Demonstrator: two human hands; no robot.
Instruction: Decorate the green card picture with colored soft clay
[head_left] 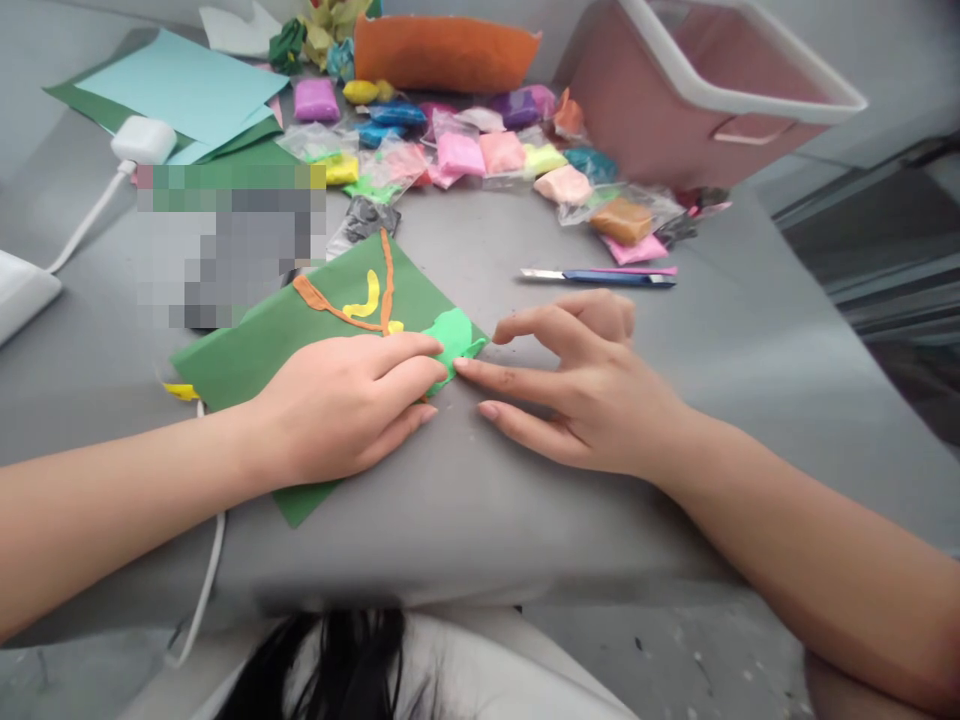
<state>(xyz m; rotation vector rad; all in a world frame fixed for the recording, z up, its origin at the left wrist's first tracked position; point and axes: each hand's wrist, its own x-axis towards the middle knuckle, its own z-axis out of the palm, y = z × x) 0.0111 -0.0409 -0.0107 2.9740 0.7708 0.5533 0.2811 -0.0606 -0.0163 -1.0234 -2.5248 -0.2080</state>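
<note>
The right hand [585, 385] has its fingers partly spread, clenched on nothing, with 1 fingertip touching the bright green clay [452, 335] at the right corner of the green sheet [259, 352]. The left hand [352, 405] lies palm down over the sheet, its fingers loosely together and pressing at the clay's left side; whether they pinch anything under them cannot be told. Orange strips [388, 275] and a curved yellow piece [372, 295] lie on the sheet beyond the left hand. The sheet's lower corner points toward the table's front edge, with bare gray table [420, 530] between them. More open table lies right of the right hand. Beyond that hand is a blue cutter [619, 278], and farther back are many clay packets [461, 154], with no readable writing. The pink bin [637, 110], with a white rim, stands at the back right; light blue paper [180, 85] lies back left, near a white charger [142, 138] and its cord. A blurred patch hides the area left of the packets.
</note>
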